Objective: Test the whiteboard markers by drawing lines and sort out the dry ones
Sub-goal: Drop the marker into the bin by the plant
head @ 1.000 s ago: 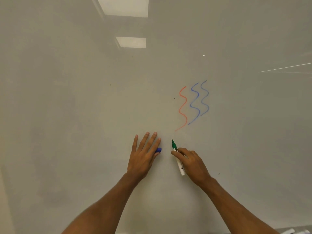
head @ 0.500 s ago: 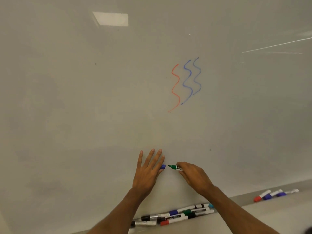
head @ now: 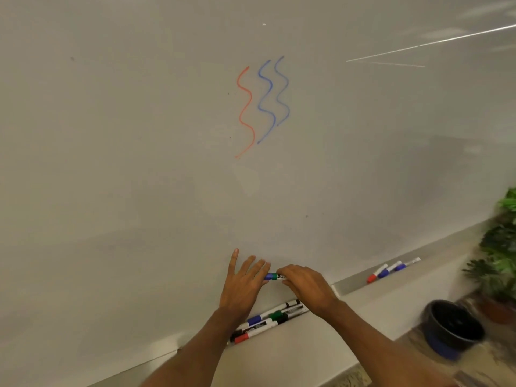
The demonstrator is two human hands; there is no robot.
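My right hand (head: 307, 289) grips a green marker (head: 279, 276) low in front of the whiteboard (head: 139, 163). The marker's tip end meets a blue cap (head: 269, 275), which my left hand (head: 243, 286) pinches with its other fingers spread straight. Higher on the board are one red wavy line (head: 245, 113) and two blue wavy lines (head: 266, 101). No green line shows on the board. Several capped markers (head: 270, 319) lie in the tray below my hands. A separate group of three markers (head: 391, 268) lies further right in the tray.
The grey tray ledge (head: 351, 284) runs along the board's lower edge. A dark round bowl (head: 452, 328) stands on the counter at lower right. Green plants (head: 499, 247) fill the right edge.
Both hands dropped from beneath the drawn lines toward the tray. The green marker swung from upright to level, and its tip has gone into the blue cap. The view tilted down.
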